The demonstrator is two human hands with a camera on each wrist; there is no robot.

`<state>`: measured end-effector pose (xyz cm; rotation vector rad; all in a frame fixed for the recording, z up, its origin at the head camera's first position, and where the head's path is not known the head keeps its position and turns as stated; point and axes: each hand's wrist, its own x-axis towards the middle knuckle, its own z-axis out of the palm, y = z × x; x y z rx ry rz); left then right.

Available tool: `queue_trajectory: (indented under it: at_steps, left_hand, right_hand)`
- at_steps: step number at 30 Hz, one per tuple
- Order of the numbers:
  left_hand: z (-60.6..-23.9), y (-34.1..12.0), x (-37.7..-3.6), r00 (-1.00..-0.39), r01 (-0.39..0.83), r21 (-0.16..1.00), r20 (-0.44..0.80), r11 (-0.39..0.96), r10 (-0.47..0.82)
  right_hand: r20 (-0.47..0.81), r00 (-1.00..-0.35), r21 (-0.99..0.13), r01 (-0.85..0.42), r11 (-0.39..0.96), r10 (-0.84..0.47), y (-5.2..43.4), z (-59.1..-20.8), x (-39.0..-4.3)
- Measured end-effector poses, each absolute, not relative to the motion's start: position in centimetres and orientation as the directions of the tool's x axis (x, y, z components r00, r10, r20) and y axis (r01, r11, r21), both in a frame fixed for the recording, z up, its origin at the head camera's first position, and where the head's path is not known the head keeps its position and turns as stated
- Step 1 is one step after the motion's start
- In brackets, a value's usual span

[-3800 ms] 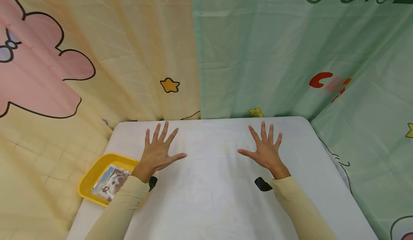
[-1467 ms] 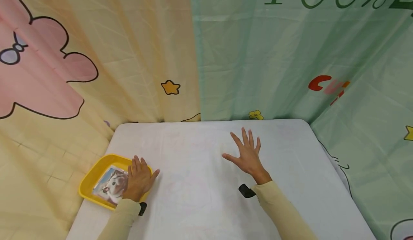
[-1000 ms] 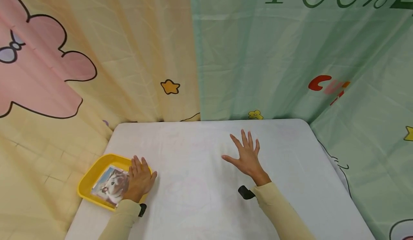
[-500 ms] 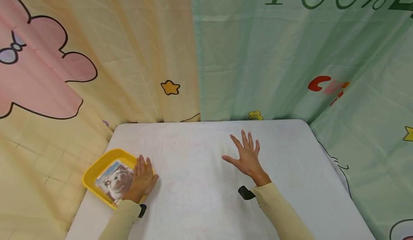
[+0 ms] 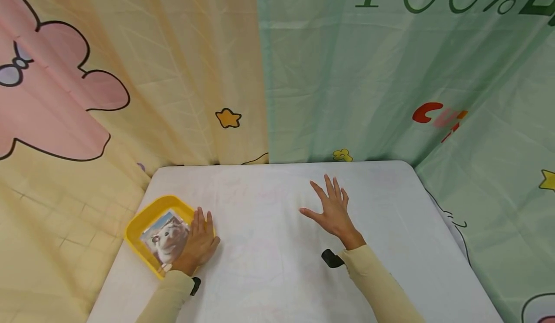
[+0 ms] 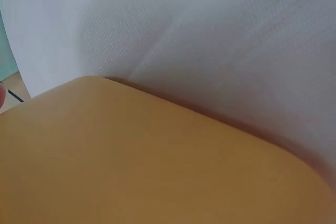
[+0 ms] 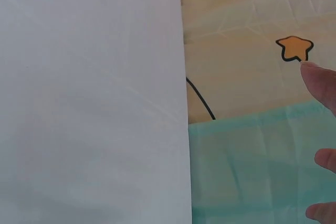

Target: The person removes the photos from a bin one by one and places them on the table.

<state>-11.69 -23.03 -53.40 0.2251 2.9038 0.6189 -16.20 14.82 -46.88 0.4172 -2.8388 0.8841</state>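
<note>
A yellow plastic tray (image 5: 135, 234) stands at the left of the white table. In it lies a glossy printed picture (image 5: 165, 236) of a pale furry animal against blue. My left hand (image 5: 197, 248) grips the tray's right side, fingers over the rim and thumb outside; the hand covers part of that side. Up close in the left wrist view, the tray's wall (image 6: 136, 150) fills the lower half. Well to the right, my right hand (image 5: 335, 218) is held with fingers spread and holds nothing. Some of its fingertips (image 7: 320, 82) show at the right wrist view's edge.
The white-covered table (image 5: 269, 246) has rounded far corners. Patterned curtains, yellow (image 5: 186, 82) on the left and green (image 5: 338, 87) on the right, hang behind it and along its sides. A black wrist device (image 5: 332, 259) sits by the right cuff, another (image 5: 195, 286) by the left.
My left hand has come down from above the table onto the tray, which has since moved right and slightly away, turning a little. The right hand has shifted left, then stayed nearly still.
</note>
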Motion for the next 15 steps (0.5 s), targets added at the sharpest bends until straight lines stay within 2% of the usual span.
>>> queue_trajectory:
  at_steps: [8,15]
  left_hand:
    - [-53.3,-22.0,-12.3,-0.957,0.120,0.398,-0.196,0.909,0.213]
    - [-53.7,-20.8,-12.8,-0.947,0.198,0.375,-0.165,0.906,0.275]
  right_hand:
    - [0.209,-0.958,-0.531,-0.279,0.800,-0.195,15.2,-46.9,-16.1]
    - [0.214,-0.959,-0.527,-0.271,0.805,-0.183,15.7,-47.0,-16.1]
